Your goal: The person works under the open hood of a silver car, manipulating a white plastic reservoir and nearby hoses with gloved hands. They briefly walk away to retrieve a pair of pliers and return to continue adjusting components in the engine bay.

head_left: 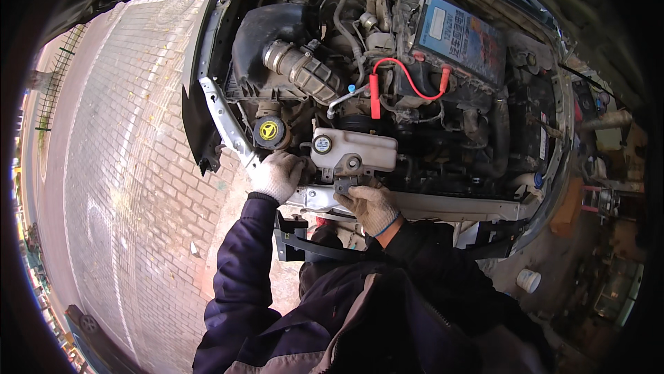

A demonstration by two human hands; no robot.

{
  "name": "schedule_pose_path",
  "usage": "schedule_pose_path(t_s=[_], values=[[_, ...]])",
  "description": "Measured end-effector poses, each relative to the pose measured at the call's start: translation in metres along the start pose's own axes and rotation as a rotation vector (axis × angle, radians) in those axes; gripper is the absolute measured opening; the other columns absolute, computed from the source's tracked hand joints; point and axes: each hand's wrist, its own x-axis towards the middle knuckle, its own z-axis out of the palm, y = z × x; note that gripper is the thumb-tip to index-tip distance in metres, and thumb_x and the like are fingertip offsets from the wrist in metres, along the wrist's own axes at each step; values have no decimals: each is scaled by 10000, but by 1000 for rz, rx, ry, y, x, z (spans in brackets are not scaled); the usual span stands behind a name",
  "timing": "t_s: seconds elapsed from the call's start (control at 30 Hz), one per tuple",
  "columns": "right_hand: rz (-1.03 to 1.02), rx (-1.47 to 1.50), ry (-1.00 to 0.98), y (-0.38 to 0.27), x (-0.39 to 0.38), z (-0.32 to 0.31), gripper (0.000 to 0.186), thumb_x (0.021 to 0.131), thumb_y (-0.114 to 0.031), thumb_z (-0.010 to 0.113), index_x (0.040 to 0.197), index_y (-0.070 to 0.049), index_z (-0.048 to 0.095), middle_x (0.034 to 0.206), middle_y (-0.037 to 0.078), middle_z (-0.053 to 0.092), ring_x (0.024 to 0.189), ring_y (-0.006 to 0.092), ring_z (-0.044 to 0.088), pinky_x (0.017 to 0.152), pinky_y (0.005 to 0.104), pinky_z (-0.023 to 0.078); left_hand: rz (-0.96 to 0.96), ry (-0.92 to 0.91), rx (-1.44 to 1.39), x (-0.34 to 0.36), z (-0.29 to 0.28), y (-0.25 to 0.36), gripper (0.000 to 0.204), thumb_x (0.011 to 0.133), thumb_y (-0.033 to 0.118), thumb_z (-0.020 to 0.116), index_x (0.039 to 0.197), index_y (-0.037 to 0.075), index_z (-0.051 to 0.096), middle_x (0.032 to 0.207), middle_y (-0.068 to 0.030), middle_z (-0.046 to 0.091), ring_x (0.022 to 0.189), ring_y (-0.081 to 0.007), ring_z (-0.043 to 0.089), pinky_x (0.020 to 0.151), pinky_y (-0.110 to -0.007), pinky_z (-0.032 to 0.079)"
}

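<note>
Gloved fingers pinch a small dark piece at the front of an engine bay

At far left, grey rectangular paving bricks (145,118) form a rough, jointed surface beside the car. Next comes a bulging, dusty black plastic housing (266,35), from which a ribbed, dull-grey hose (304,73) slants down to the right. Below them sits a round black cap with a yellow emblem (270,131). The left hand, in a white knitted-fabric glove (277,175), is just under that cap, at the bare silver-metal front crossmember (463,206). Its fingers curl inward, but their tips are hidden, so I cannot tell whether they grip anything.

To its right is a boxy, translucent off-white plastic reservoir (363,149) with a round screw cap. Against its front edge stands a rounded grey-brown metal lug (354,164) with a round centre. Just below the lug, the small flat dark-grey piece (343,184) lies at the fingertips of the right hand, in a cream knitted glove (375,208); thumb and fingers are closed on it.

Farther right and higher, a glossy red cable (409,78) arches toward a blue-and-black rectangular box (456,39).
</note>
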Motion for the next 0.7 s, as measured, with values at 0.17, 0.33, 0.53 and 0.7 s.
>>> schedule_pose_path(t_s=[0.17,0.33,0.53,0.7], values=[[65,-13,-37,14,1,-6,306,1011,129,611,1250,-35,713,1281,150,775,1171,300,793,1030,497,718,29,32,-48,-9,-16,-5,197,1002,152,721,1143,38,797,1236,-170,776,1250,-403,695,1102,-501,554],[66,-30,-35,25,3,5,245,1019,116,627,1185,-32,730,1275,163,789,1154,300,798,1033,478,715,-43,114,-133,-31,-5,17,306,966,182,792,1232,32,779,1277,-205,756,1363,-452,634,1241,-534,471],[96,-30,-134,37,10,23,212,1030,86,640,1175,-18,754,1222,140,802,1169,281,793,1088,470,671,-173,163,-329,-58,13,43,409,956,186,812,1318,5,754,1310,-208,761,1429,-460,617,1318,-545,406],[138,-97,-130,48,20,27,199,1050,60,669,1207,-36,745,1262,128,787,1184,265,778,1099,443,650,-308,231,-463,-67,15,64,497,947,144,816,1409,-8,715,1329,-185,764,1290,-315,731,1139,-427,562]])
